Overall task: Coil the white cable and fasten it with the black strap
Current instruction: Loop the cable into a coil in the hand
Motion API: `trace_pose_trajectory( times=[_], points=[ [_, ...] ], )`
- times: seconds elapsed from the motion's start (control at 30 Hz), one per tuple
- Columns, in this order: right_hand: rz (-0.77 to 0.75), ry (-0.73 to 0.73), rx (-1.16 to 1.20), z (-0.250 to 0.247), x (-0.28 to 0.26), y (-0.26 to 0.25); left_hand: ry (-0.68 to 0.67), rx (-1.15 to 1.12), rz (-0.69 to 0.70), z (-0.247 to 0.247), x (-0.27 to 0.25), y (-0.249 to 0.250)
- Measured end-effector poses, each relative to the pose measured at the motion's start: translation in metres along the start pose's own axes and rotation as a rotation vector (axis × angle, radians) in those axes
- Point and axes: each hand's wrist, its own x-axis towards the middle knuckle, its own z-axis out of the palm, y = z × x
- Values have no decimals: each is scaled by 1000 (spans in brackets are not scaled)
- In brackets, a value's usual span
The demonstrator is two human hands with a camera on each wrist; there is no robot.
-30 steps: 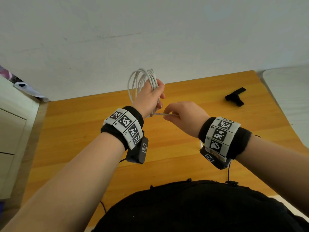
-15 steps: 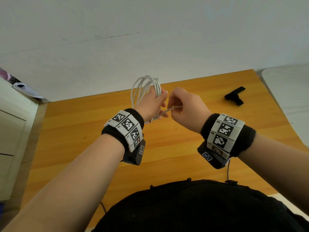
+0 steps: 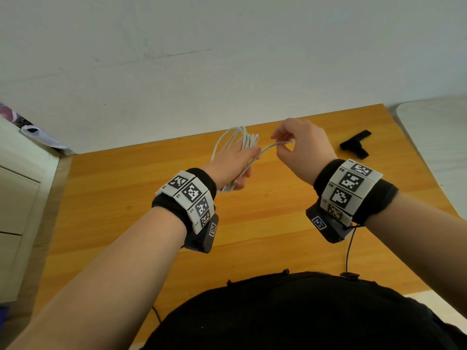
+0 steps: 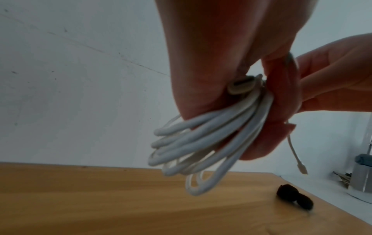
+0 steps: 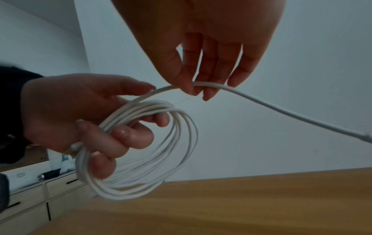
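My left hand [image 3: 235, 162] grips a coil of white cable [image 3: 237, 140] of several loops, held above the wooden table [image 3: 126, 198]. In the right wrist view its fingers [image 5: 128, 135] curl through the coil [image 5: 145, 159]. My right hand [image 3: 300, 145] pinches the free tail of the cable [image 5: 201, 85] just right of the coil; the tail's plug end [image 4: 302, 170] hangs loose beyond the fingers. The other plug [image 4: 241, 85] sits tucked in my left palm. The black strap [image 3: 355, 145] lies on the table at the far right, away from both hands.
A white wall rises behind the table. White drawers [image 3: 15, 210] stand at the left. A pale surface [image 3: 434, 137] adjoins the table's right edge, with a grey metal object [image 4: 362, 178] on it. Black wires hang from my wrist cameras near my body.
My right hand has risen up and to the right, drawing the cable's tail over the coil. My left hand with the coil has dropped slightly and tilted.
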Motion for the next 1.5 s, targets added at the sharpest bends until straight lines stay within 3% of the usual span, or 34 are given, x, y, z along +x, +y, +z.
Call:
trace_pose_trajectory(
  times=[0.27, 0.63, 0.77, 0.9, 1.0, 1.3, 1.5],
  points=[
    [3, 63, -44, 0, 6, 12, -128, 203, 31, -1, -2, -6],
    [91, -65, 103, -6, 11, 13, -254, -24, 41, -1, -12, 2],
    [188, -166, 259, -7, 14, 18, -264, -66, 49, -3, -12, 5],
    [441, -206, 731, -4, 14, 15, -267, -136, 33, -4, -12, 6],
    [514, -217, 969, 0, 12, 17, -280, -198, 27, -5, -11, 5],
    [403, -525, 1174, 17, 9, 36, -315, -438, 49, -11, -13, 7],
    [413, -485, 1172, 24, 1, 33, -364, -575, 76, -13, -14, 9]
  ],
)
